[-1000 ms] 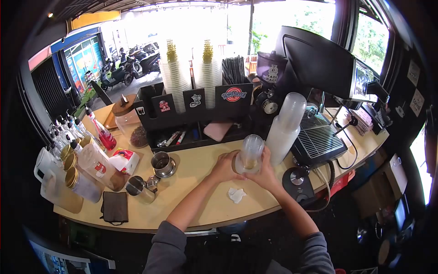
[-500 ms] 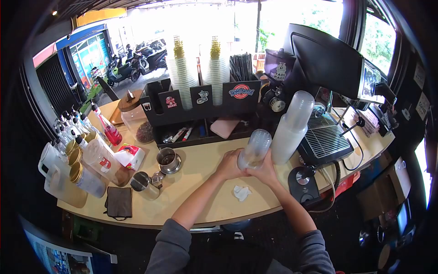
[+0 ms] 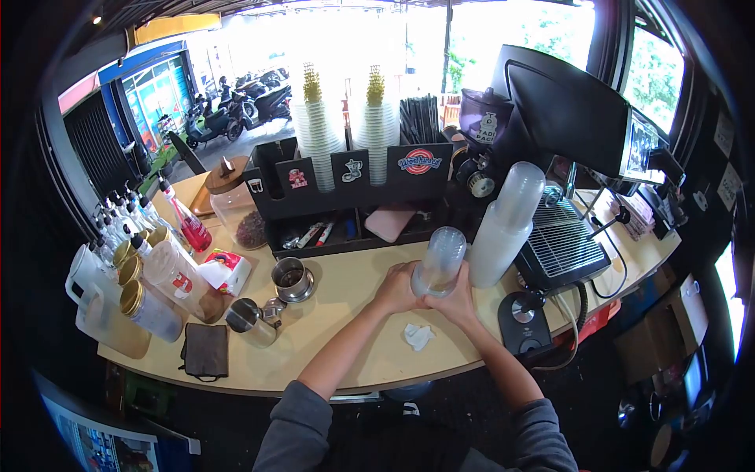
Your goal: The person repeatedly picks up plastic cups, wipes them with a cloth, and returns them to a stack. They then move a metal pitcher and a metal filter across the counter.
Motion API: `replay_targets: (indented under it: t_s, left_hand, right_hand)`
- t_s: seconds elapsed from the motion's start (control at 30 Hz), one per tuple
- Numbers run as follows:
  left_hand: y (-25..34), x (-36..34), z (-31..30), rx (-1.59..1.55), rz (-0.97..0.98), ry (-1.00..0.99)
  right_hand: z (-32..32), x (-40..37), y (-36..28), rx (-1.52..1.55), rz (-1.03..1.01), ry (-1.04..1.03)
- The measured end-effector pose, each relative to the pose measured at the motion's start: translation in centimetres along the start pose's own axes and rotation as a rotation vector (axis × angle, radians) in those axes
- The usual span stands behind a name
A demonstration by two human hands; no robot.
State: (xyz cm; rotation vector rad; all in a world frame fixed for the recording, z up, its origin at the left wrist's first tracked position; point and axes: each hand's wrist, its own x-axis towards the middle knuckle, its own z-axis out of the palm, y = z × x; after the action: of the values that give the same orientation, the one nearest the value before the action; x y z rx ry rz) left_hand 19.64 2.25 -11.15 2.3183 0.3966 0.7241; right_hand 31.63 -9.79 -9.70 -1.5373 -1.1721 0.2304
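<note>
A short stack of clear plastic cups (image 3: 443,256) is held between my two hands above the wooden counter (image 3: 330,346). My left hand (image 3: 398,289) wraps its left side, and my right hand (image 3: 456,295) grips it from the right. Both hands are closed round the lower part of the stack, where the fingers partly hide it. Close by on the right stands a taller stack of cups (image 3: 503,240), white below and clear on top. A crumpled white tissue (image 3: 418,337) lies on the counter just below my hands.
A black organizer (image 3: 314,197) with tall cup stacks stands behind my hands. An espresso machine (image 3: 558,244) and a round-topped tamping stand (image 3: 523,315) are at right. Metal pitcher (image 3: 253,322), tissue pack (image 3: 226,271), brown cloth (image 3: 206,350) and several bottles (image 3: 122,212) occupy the left.
The view has shifted slightly. My hands still hold the cup stack in nearly the same place, and nothing has been let go.
</note>
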Motion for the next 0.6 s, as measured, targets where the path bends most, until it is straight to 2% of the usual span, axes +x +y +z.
replay_targets:
  t_s: [0.27, 0.37, 0.47, 0.53, 0.57, 0.6]
  left_hand:
    - [0.3, 0.0, -0.3, 0.039, 0.074, -0.009]
    - [0.7, 0.0, -0.4, -0.037, 0.118, 0.028]
    - [1.6, 0.2, -1.0, -0.079, 0.072, 0.016]
    - [0.4, 0.0, -0.3, -0.026, -0.069, -0.018]
    - [-0.7, 0.0, 0.5, -0.025, -0.066, -0.018]
    - [-2.6, 0.5, 1.7, -0.312, -0.003, 0.033]
  right_hand:
    - [-0.3, 0.6, -0.5, 0.032, -0.098, 0.022]
    - [-1.2, 1.4, -2.8, -0.022, -0.110, 0.037]
    - [-1.9, 2.6, -4.2, 0.014, -0.135, 0.045]
    - [-2.4, 3.2, -5.0, -0.112, -0.279, 0.040]
    - [-2.7, 3.1, -5.6, -0.112, -0.281, 0.042]
    - [-3.1, 3.3, -6.5, -0.152, -0.337, 0.053]
